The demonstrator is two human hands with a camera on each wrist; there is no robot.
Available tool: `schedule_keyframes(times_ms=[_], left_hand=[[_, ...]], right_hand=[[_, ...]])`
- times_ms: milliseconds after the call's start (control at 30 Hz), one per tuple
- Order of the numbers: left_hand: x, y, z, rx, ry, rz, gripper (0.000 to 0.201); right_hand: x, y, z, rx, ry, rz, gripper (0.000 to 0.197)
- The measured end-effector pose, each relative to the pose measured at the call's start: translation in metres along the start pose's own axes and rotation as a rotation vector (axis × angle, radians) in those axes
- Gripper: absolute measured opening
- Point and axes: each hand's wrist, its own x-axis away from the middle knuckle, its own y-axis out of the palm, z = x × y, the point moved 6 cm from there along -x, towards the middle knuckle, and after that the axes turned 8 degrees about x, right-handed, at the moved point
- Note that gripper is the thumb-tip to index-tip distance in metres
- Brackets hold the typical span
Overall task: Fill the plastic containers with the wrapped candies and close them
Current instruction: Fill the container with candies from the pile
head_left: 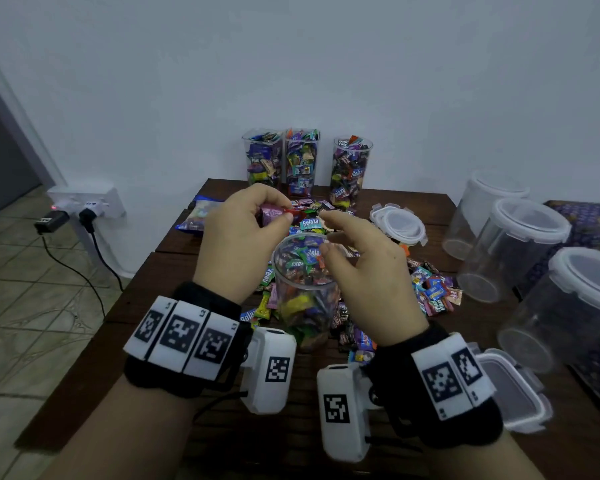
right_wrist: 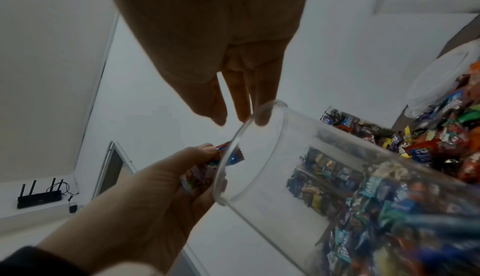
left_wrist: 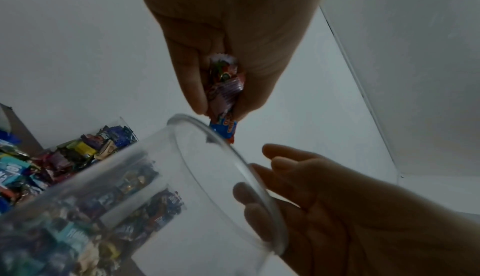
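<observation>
A clear round container [head_left: 305,285], partly filled with wrapped candies, stands in the middle of the brown table [head_left: 465,341]. My left hand [head_left: 282,212] hovers just behind its rim and pinches a small bunch of wrapped candies [head_left: 274,213], pink and red. The left wrist view shows the candies [left_wrist: 224,87] held between thumb and fingers of my left hand [left_wrist: 221,110], right above the rim [left_wrist: 228,157]. My right hand [head_left: 326,233] hangs over the right side of the opening, fingers relaxed and empty. The right wrist view shows its fingers [right_wrist: 240,104] apart beside the rim [right_wrist: 233,143].
Three full containers [head_left: 302,161] stand at the back by the wall. Loose candies [head_left: 430,289] lie around the container. Empty lidded containers [head_left: 520,247] line the right edge. Lids [head_left: 399,223] lie behind the pile, another lid [head_left: 513,386] at the near right. A candy bag [head_left: 198,214] lies back left.
</observation>
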Motion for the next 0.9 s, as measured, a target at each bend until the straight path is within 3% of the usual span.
schedule_keyframes(times_ms=[100, 200, 300, 467, 600, 767, 900], left_hand=[[0.0, 0.002, 0.003, 0.011, 0.012, -0.017, 0.014], [0.001, 0.004, 0.007, 0.026, 0.027, -0.034, 0.014], [0.001, 0.008, 0.011, 0.011, 0.039, -0.074, 0.014], [0.003, 0.02, 0.012, -0.063, 0.036, -0.204, 0.015], [0.005, 0.027, 0.012, -0.106, 0.036, -0.273, 0.017], [0.011, 0.033, 0.011, -0.094, 0.03, -0.311, 0.012], [0.011, 0.032, 0.01, -0.053, 0.018, -0.278, 0.003]], right_hand=[[0.006, -0.004, 0.008, -0.001, 0.054, 0.094, 0.043], [0.014, 0.01, 0.025, -0.1, 0.228, -0.075, 0.077], [0.024, 0.029, 0.032, -0.351, 0.327, -0.249, 0.111], [0.031, 0.046, 0.043, -0.46, 0.343, -0.258, 0.101], [0.031, 0.042, 0.042, -0.452, 0.3, -0.207, 0.063], [0.027, 0.041, 0.043, -0.451, 0.251, -0.187, 0.062], [0.027, 0.04, 0.044, -0.428, 0.281, -0.263, 0.065]])
